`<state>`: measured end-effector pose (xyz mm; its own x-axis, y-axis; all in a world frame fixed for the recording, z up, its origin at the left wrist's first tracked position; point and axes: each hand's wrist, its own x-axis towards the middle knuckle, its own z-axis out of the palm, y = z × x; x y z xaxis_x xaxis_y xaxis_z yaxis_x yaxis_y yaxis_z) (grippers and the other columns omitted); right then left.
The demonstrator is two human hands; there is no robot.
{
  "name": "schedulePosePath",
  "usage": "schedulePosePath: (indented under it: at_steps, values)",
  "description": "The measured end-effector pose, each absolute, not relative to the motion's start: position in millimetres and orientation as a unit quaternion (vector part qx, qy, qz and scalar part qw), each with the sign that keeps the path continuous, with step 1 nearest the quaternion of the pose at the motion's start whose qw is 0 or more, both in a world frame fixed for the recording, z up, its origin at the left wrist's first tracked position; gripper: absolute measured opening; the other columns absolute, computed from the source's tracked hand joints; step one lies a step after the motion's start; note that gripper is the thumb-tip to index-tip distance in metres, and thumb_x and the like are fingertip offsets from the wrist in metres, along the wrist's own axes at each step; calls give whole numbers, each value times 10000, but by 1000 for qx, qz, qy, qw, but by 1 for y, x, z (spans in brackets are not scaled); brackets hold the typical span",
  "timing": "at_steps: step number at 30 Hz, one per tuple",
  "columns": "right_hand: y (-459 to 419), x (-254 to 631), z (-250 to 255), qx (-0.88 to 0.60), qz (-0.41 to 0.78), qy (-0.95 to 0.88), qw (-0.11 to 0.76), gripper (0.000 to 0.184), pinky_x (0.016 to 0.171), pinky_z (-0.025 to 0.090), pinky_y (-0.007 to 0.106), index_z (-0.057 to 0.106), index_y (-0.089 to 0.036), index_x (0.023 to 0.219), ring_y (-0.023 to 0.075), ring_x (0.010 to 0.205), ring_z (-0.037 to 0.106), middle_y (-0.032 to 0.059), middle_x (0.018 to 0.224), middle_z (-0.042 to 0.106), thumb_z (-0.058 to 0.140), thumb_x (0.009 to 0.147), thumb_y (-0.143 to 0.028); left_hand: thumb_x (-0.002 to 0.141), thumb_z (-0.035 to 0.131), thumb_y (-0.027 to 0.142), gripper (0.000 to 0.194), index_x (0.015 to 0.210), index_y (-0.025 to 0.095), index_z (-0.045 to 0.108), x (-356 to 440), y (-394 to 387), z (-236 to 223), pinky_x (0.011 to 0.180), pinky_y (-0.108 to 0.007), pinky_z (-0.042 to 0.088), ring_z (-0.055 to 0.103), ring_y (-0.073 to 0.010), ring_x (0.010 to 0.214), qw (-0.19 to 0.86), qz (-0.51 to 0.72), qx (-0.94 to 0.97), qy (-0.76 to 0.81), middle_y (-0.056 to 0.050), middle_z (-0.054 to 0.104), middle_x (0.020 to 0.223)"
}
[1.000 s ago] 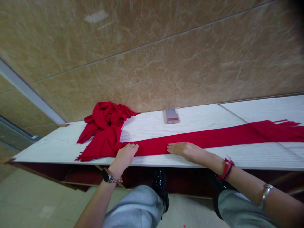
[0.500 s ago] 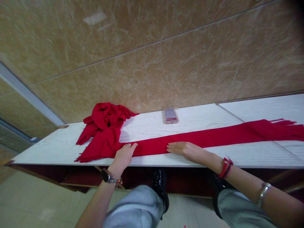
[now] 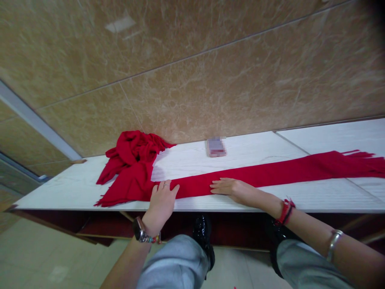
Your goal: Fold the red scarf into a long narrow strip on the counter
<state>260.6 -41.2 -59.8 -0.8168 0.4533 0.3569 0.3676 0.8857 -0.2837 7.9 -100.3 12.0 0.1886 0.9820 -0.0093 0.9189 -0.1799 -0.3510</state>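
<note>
A long red scarf (image 3: 282, 171) lies in a flat band along the white counter, its fringe trailing off at the right. Toward the left it meets a crumpled heap of red fabric (image 3: 132, 150) against the wall; whether that heap is the same scarf I cannot tell. My left hand (image 3: 164, 200), with a ring and a watch, lies on the band close to the heap, fingers spread. Farther right, my right hand (image 3: 233, 188) rests flat on the scarf with fingers stretched out to the left. Neither hand grips the fabric.
The white counter (image 3: 306, 197) has a front edge just below my hands and open dark shelves (image 3: 102, 224) beneath. A small blurred rectangular object (image 3: 216, 147) stands near the tiled wall (image 3: 192, 92). My black shoes (image 3: 202, 233) are under the front edge.
My left hand has shifted slightly to the right along the scarf and its fingers lie flatter and more spread. The right hand and the scarf are nearly unchanged.
</note>
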Motion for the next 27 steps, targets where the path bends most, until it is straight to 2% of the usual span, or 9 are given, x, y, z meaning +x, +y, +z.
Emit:
schedulePosePath:
  at_steps: [2, 4, 8, 11, 14, 17, 23, 27]
  values:
    - [-42, 260, -59, -219, 100, -949, 203, 433, 1048, 305, 404, 547, -213, 1206, 164, 1218, 419, 46, 1252, 546, 361, 843, -65, 887, 295, 102, 434, 1286, 174, 450, 24, -92, 3, 1006, -448, 277, 308, -278, 1273, 131, 64, -795, -588, -148, 351, 1386]
    - [-43, 260, -58, -224, 92, -950, 195, 425, 1052, 289, 418, 533, -211, 1219, 166, 1232, 400, 53, 1264, 536, 369, 849, -81, 924, 265, 194, 426, 1338, 183, 367, 36, -82, -8, 1050, -448, 212, 216, -240, 1324, 84, 34, -831, -548, -105, 259, 1446]
    - [-48, 265, -56, -240, 64, -952, 177, 413, 1055, 280, 414, 516, -201, 1234, 163, 1239, 390, 60, 1275, 526, 362, 863, -102, 938, 196, 279, 466, 1402, 234, 201, 43, -69, -21, 1053, -503, 175, 101, -212, 1357, -56, 64, -856, -511, -40, 138, 1488]
    - [-53, 264, -53, -289, 21, -940, 182, 396, 1050, 267, 464, 479, -182, 1268, 204, 1259, 360, 85, 1307, 491, 368, 887, -172, 937, 170, 298, 480, 1414, 255, 141, 39, -69, -21, 1048, -546, 130, 30, -221, 1362, -94, 81, -850, -513, -18, 78, 1496]
    - [-58, 255, -51, -352, -19, -913, 204, 448, 1029, 256, 533, 398, -136, 1324, 264, 1285, 305, 137, 1356, 418, 382, 900, -278, 936, 159, 311, 492, 1419, 230, 120, 38, -72, -20, 1044, -564, 104, -3, -228, 1361, -85, 83, -842, -525, -27, 67, 1496]
    - [-59, 240, -52, -388, -36, -900, 198, 483, 1011, 255, 563, 382, -119, 1332, 299, 1290, 284, 159, 1376, 378, 365, 907, -347, 934, 160, 334, 507, 1423, 212, 99, 40, -72, -20, 1029, -587, 117, -5, -250, 1359, -84, 94, -832, -540, -53, 63, 1494]
    - [-55, 235, -55, -395, -20, -907, 146, 487, 1024, 258, 522, 391, -136, 1328, 264, 1292, 292, 135, 1385, 376, 306, 923, -394, 932, 165, 323, 505, 1424, 249, 83, 38, -69, -22, 1025, -583, 133, 1, -254, 1358, -86, 102, -823, -551, -35, 44, 1493]
    - [-55, 258, -54, -412, -28, -902, 124, 499, 1016, 257, 540, 359, -151, 1348, 272, 1294, 283, 133, 1401, 344, 301, 922, -404, 931, 186, 310, 502, 1422, 257, 95, 36, -68, -19, 1023, -578, 138, 8, -254, 1358, -85, 107, -831, -539, -41, 53, 1491]
